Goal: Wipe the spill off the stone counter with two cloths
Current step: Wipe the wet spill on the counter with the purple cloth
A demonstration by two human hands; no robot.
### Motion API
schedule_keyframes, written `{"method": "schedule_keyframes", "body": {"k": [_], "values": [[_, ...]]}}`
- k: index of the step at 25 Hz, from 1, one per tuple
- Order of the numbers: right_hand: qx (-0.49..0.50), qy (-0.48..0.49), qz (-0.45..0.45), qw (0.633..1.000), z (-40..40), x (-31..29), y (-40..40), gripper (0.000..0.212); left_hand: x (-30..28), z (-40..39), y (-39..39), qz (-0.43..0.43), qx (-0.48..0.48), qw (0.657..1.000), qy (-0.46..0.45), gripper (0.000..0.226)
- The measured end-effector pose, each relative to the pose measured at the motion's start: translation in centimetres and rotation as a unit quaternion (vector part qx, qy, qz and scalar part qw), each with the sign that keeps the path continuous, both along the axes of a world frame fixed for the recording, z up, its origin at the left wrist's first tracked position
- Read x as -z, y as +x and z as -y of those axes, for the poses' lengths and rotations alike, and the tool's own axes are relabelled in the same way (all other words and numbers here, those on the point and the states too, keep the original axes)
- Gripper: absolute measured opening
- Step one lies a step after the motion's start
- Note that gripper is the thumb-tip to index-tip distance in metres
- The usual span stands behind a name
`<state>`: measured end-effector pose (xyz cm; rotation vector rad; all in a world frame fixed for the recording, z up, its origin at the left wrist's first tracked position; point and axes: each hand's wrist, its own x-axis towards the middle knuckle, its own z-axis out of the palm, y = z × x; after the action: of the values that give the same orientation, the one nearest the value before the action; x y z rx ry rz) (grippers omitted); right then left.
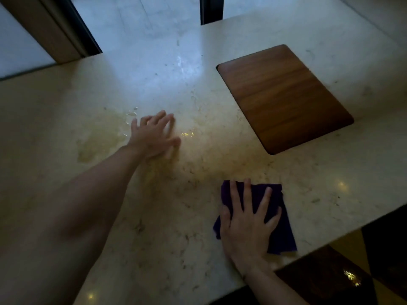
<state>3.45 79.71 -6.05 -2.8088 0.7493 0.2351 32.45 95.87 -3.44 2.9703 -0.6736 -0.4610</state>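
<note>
A pale stone counter (pixel 198 249) fills the view. A yellowish wet spill (pixel 103 133) spreads across its middle left, with droplets glinting near its far edge. My left hand (pixel 154 135) hovers flat over the spill's right side, fingers spread, holding nothing; it looks slightly blurred. My right hand (pixel 248 221) lies flat with spread fingers on a dark purple cloth (pixel 282 230), pressing it on the counter near the front right edge. I see only this one cloth.
A brown wooden panel (pixel 284 95) is set flush into the counter at the right. The counter's right edge drops to a dark wooden surface (pixel 330 280). A dark frame (pixel 74 29) and a bright floor lie beyond the far edge.
</note>
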Motion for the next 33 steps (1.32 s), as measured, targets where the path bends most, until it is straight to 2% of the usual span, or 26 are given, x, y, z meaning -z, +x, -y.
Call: {"method": "schedule_keyframes", "body": {"k": [5,9,15,20,23,26,28,30,33], "values": [[-0.012,-0.006,0.006,1.000,0.4,0.4,12.8,0.063,2.3,-0.9,-1.2,0.036,0.009,0.999,-0.029,0.081],[-0.021,-0.008,0.043,0.999,1.7,0.4,26.1,0.060,2.4,-0.7,-1.2,0.055,-0.019,0.998,-0.022,0.077],[-0.020,-0.008,0.030,0.999,2.7,0.0,46.9,0.063,1.9,-0.3,-1.4,0.034,-0.015,0.999,-0.038,0.082],[-0.073,0.008,0.013,0.997,2.0,-0.5,60.7,0.060,2.6,-0.6,-1.6,0.071,-0.004,0.995,-0.063,0.085],[-0.169,0.062,0.032,0.983,1.5,-0.7,64.0,0.058,2.7,-0.6,-1.6,0.083,-0.011,0.994,-0.063,0.084],[-0.188,0.119,0.084,0.971,2.6,-1.2,63.3,0.055,2.6,-0.6,-1.7,0.074,-0.010,0.996,-0.053,0.083],[-0.184,0.068,0.116,0.974,2.6,-0.5,61.7,0.058,2.5,-0.7,-1.6,0.062,-0.009,0.997,-0.042,0.082],[-0.183,0.000,0.080,0.980,1.7,-0.3,59.6,0.071,2.6,-0.6,-1.7,0.055,-0.001,0.998,-0.029,0.082],[-0.278,-0.033,0.041,0.959,1.3,-0.4,56.4,0.066,2.6,-0.6,-1.7,0.053,-0.001,0.998,-0.030,0.081]]}}
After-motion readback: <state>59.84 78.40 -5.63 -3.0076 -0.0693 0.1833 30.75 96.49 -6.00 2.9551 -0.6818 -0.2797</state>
